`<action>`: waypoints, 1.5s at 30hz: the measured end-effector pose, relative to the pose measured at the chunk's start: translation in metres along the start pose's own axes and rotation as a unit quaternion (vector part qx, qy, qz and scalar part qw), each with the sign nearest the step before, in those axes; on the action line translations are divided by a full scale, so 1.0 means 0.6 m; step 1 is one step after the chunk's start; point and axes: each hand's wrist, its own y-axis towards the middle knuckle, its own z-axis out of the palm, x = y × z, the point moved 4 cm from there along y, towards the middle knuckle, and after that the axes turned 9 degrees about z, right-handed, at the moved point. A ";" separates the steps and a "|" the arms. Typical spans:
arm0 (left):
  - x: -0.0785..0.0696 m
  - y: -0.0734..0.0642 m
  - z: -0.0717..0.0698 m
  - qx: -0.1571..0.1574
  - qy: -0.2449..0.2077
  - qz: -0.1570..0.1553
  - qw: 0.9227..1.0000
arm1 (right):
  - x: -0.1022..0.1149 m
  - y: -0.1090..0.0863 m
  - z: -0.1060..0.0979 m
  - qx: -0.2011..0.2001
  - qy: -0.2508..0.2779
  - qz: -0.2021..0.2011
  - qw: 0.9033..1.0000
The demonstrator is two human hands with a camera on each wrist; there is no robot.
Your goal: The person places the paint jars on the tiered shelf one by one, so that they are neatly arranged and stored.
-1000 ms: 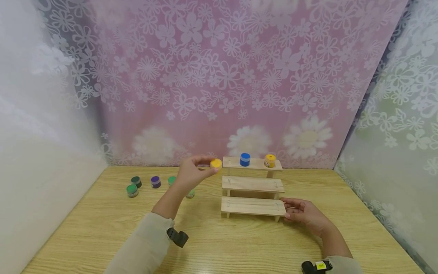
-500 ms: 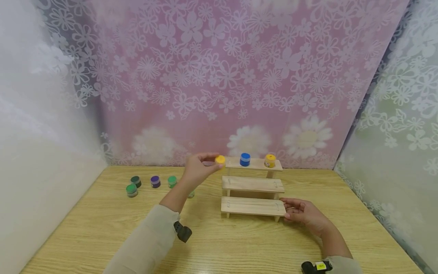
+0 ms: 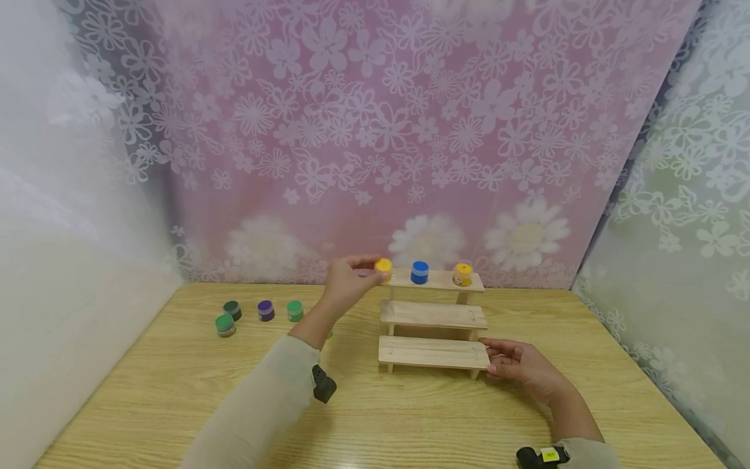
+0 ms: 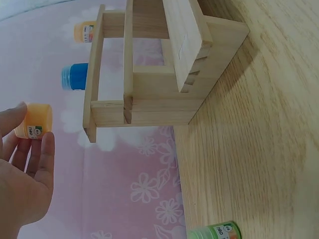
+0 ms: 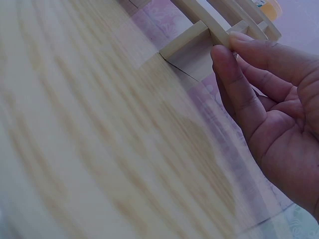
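Observation:
My left hand [image 3: 346, 284] pinches a small yellow paint jar [image 3: 383, 268] between thumb and fingers, at the left end of the top board. In the left wrist view a gap shows between this jar [image 4: 41, 119] and the wooden three-step display stand [image 4: 92, 79]. On the stand's top step sit a blue paint jar [image 3: 419, 273] and another yellow jar [image 3: 462, 275]. The two lower steps [image 3: 433, 315] are bare. My right hand [image 3: 527, 374] grips the right end of the bottom board [image 3: 433, 352] with thumb and fingertips.
Left on the wood-grain table [image 3: 363, 423] stand a dark green jar [image 3: 232, 310], a green jar [image 3: 225, 325], a purple jar [image 3: 266, 311] and a lighter green jar [image 3: 295, 311]. Another green jar [image 4: 217, 231] is mostly behind my left arm. A floral curtain [image 3: 375, 130] hangs behind.
My left hand has moved right and slightly up with the yellow jar, from beside the stand to the top board's left end. The right hand keeps its grip, unmoved.

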 end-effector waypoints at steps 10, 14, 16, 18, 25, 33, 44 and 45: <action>0.014 0.027 0.018 0.004 -0.014 -0.007 1.000 | -0.001 0.002 -0.004 0.005 0.001 -0.006 1.000; 0.023 0.036 0.025 -0.006 -0.014 -0.020 1.000 | 0.001 0.003 -0.004 0.005 0.002 -0.005 1.000; 0.027 0.039 0.028 -0.011 -0.016 -0.031 0.999 | 0.002 0.002 -0.003 0.005 0.003 -0.005 1.000; 0.031 0.042 0.033 -0.014 -0.015 -0.039 0.999 | 0.004 0.001 -0.002 0.005 0.003 -0.004 1.000; 0.033 0.044 0.045 -0.007 0.003 -0.026 1.000 | 0.006 -0.001 0.000 -0.001 0.002 0.006 1.000; 0.034 0.038 0.046 0.007 -0.012 -0.008 1.000 | 0.004 -0.002 0.000 0.000 0.004 0.002 1.000; 0.045 0.028 0.036 0.009 -0.015 0.007 1.000 | 0.002 0.000 0.001 0.009 0.011 -0.006 1.000; 0.047 0.026 0.034 0.009 -0.019 0.008 1.000 | 0.001 0.000 0.001 0.009 0.012 -0.006 1.000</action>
